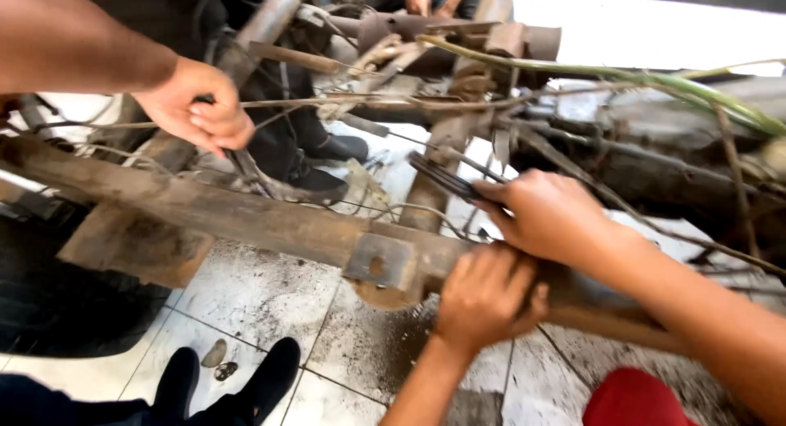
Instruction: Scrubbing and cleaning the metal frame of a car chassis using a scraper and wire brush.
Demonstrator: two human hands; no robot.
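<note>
Head view: a long rusted steel frame rail (246,217), flat-sided and pitted, runs diagonally across the scene above a soiled white tile floor (262,299). A square rusted bracket plate (381,262) with a centre hole is fixed to the rail's near face. The left hand (483,299) sits just right of that plate, fingers curled shut over the rail's top edge. The right hand (544,213) lies directly above the rail, just beyond the left hand, fingers pinched together on a bundle of thin dark flat strips (446,176) that juts up and left from the fingertips. Another person's hand (196,106), up the rail to the left, is clenched on a dark handle; the tool itself cannot be made out. Thin grey wires (393,209) loop over the rail. A green stalk (655,82) arcs beyond it. Black shoes (274,373) stand on the tiles below the rail.
</note>
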